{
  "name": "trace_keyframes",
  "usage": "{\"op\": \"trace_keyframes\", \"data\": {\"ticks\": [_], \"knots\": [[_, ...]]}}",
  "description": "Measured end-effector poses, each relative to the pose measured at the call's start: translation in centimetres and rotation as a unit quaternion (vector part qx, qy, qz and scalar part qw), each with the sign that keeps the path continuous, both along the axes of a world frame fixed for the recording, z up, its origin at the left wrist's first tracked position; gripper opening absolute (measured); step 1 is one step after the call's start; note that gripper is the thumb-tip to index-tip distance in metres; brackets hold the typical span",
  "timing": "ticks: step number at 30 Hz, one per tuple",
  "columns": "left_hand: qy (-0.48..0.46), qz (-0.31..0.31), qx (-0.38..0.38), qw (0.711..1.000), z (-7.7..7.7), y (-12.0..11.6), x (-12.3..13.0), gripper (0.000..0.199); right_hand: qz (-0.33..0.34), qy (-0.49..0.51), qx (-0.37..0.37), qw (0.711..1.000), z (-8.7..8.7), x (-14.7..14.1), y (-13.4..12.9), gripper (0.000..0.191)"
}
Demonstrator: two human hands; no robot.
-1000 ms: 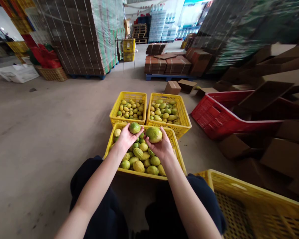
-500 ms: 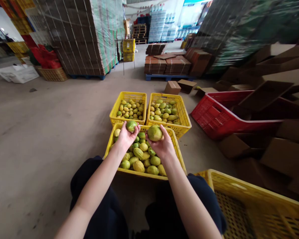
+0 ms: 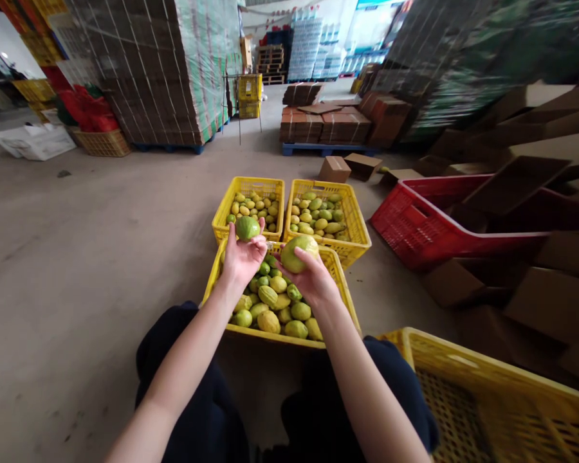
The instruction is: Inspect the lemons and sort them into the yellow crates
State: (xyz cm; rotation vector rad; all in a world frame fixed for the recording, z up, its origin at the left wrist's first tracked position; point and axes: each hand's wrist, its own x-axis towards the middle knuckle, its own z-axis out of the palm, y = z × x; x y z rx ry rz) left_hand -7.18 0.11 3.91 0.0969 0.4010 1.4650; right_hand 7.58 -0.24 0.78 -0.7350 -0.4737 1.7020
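Observation:
My left hand [image 3: 242, 256] holds a smooth round green fruit [image 3: 248, 227] in its curled fingers, palm upward. In my right hand [image 3: 313, 275] is a larger yellow-green oval fruit [image 3: 298, 253], gripped between thumb and fingers. Both hands are raised over the back half of a yellow crate [image 3: 275, 338], with the two fruits apart. Many green and yellow oval fruits [image 3: 268, 295] fill that crate, one of them ribbed. The exact kind of fruit is unclear. My forearms and hands hide part of the crate's contents.
Behind stand a left yellow crate [image 3: 215, 222] and a right yellow crate [image 3: 361, 241], both holding similar fruits. Another yellow crate [image 3: 504, 373] sits by my right knee. A red crate [image 3: 405, 225] and cardboard boxes [image 3: 545, 296] crowd the right. Flattened cartons [image 3: 345, 125] lie on a pallet.
The left hand has lifted slightly to the left and its green fruit has turned. In the right hand, the larger fruit has been tilted and raised a little.

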Motion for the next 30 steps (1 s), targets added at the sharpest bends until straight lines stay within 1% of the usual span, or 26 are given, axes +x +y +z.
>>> {"op": "trace_keyframes", "data": {"ticks": [2, 4, 6, 7, 9, 11, 12, 14, 18, 22, 23, 24, 27, 28, 29, 30], "knots": [[0.030, -0.001, 0.006, 1.000, 0.2, -0.1, 0.1, 0.043, -0.024, -0.053, 0.029, 0.998, -0.1, -0.4, -0.3, 0.039], [0.079, -0.004, 0.016, 0.997, 0.3, 0.0, 0.2, 0.041, -0.072, -0.116, 0.062, 0.989, -0.4, -0.7, -0.4, 0.047], [0.145, 0.004, 0.055, 0.988, 0.4, 0.0, 0.3, 0.033, -0.133, -0.178, 0.102, 0.970, -0.5, -0.6, -0.3, 0.058], [0.182, 0.016, 0.083, 0.980, 0.5, 0.0, 0.3, 0.032, -0.160, -0.205, 0.120, 0.958, -0.5, -0.5, -0.3, 0.062], [0.259, 0.046, 0.133, 0.956, 0.5, -0.2, 0.3, 0.048, -0.199, -0.238, 0.147, 0.939, -0.4, -0.2, -0.3, 0.065], [0.329, 0.057, 0.157, 0.929, 0.6, -0.6, 0.4, 0.060, -0.225, -0.252, 0.169, 0.926, 0.0, 0.2, -0.3, 0.065], [0.357, 0.055, 0.161, 0.918, 0.6, -0.8, 0.5, 0.061, -0.233, -0.256, 0.183, 0.920, 0.2, 0.4, -0.4, 0.066], [0.399, 0.050, 0.171, 0.899, 0.6, -1.2, 0.8, 0.055, -0.245, -0.266, 0.216, 0.907, 0.6, 0.6, -0.6, 0.067], [0.466, 0.047, 0.234, 0.852, 0.4, -1.5, 1.2, 0.040, -0.255, -0.315, 0.278, 0.871, 0.9, 0.8, -1.0, 0.065], [0.513, 0.059, 0.280, 0.809, 0.0, -1.2, 1.0, 0.043, -0.266, -0.366, 0.315, 0.834, 0.4, 1.0, -1.0, 0.060], [0.533, 0.070, 0.300, 0.788, -0.2, -1.0, 0.8, 0.045, -0.270, -0.382, 0.324, 0.822, 0.2, 1.1, -0.9, 0.060], [0.560, 0.084, 0.327, 0.757, -0.5, -0.8, 0.6, 0.047, -0.276, -0.400, 0.336, 0.807, 0.0, 1.3, -0.7, 0.060], [0.641, 0.134, 0.410, 0.635, -1.2, -0.2, 0.3, 0.050, -0.299, -0.454, 0.378, 0.750, -0.7, 1.5, -0.3, 0.061], [0.659, 0.150, 0.425, 0.602, -1.5, -0.1, 0.2, 0.051, -0.305, -0.465, 0.387, 0.735, -0.8, 1.6, -0.2, 0.061], [0.672, 0.164, 0.432, 0.579, -1.6, 0.0, 0.2, 0.052, -0.309, -0.472, 0.393, 0.726, -0.9, 1.6, -0.1, 0.060], [0.680, 0.174, 0.435, 0.564, -1.7, 0.0, 0.2, 0.052, -0.312, -0.475, 0.397, 0.721, -1.0, 1.6, -0.1, 0.060]]}}
